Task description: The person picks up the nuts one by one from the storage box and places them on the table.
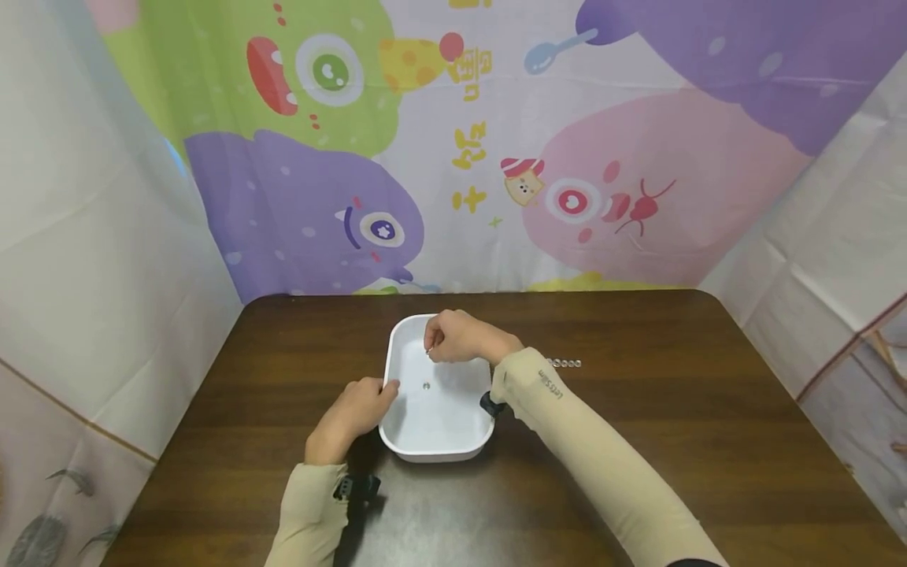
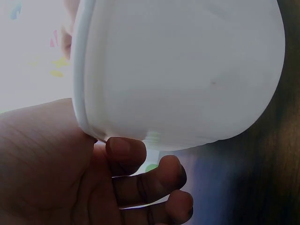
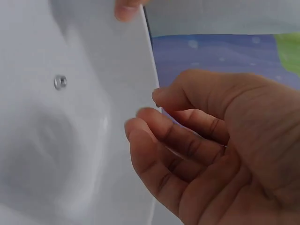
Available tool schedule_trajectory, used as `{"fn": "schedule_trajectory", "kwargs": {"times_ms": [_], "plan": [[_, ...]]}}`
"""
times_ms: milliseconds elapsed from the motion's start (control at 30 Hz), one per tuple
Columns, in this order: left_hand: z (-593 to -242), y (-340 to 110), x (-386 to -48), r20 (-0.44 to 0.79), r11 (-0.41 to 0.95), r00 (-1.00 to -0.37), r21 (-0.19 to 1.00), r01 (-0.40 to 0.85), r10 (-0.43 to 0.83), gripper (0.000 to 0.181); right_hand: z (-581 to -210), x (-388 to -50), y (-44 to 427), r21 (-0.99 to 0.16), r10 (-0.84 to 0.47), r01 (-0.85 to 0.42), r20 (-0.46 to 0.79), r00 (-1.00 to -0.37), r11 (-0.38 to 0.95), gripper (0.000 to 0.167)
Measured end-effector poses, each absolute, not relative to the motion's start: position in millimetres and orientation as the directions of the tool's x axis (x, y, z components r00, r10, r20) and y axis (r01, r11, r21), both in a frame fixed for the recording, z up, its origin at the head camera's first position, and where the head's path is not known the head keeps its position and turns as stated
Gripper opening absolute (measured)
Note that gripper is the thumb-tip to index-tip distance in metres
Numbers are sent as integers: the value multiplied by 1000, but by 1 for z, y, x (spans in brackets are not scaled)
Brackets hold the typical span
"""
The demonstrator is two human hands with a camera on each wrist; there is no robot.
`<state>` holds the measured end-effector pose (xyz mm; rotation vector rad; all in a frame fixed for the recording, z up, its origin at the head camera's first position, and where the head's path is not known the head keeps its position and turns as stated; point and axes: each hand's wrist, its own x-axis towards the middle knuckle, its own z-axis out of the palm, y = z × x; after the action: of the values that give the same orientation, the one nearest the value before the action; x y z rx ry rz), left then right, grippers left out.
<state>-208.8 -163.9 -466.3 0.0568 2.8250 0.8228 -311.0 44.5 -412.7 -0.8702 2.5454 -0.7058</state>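
Note:
A white rectangular plastic basin [image 1: 439,429] with rounded corners is on the table. My left hand [image 1: 360,405] grips its left rim, thumb over the edge and fingers along the outer wall. Above the basin's far part, my right hand [image 1: 457,337] pinches a tiny shiny piece [image 1: 428,352] at its fingertips; its kind is too small to tell. On the basin floor lies a small silvery round piece [image 3: 60,82] with a dark centre. A short row of small shiny rings [image 1: 567,363] lies on the table, right of the basin, partly hidden by the right forearm.
The dark brown wooden table [image 1: 673,441] extends around the basin, its far edge against a printed cloth [image 1: 482,260]. Pale cloth hangs at both sides. Black wrist devices [image 1: 357,487] stick out from both forearms, the right one close to the basin's rim.

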Motion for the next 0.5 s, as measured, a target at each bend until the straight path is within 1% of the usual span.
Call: {"fn": "schedule_trajectory", "kwargs": {"times_ms": [267, 500], "plan": [[-465, -163, -209, -164, 837, -982, 547, -10, 95, 42, -398, -308, 73, -618, -652, -451, -135, -746, 644, 5], [-465, -164, -207, -170, 838, -981, 546, -16, 91, 42, -392, -306, 107, -623, -633, -461, -72, -771, 632, 5]]}}
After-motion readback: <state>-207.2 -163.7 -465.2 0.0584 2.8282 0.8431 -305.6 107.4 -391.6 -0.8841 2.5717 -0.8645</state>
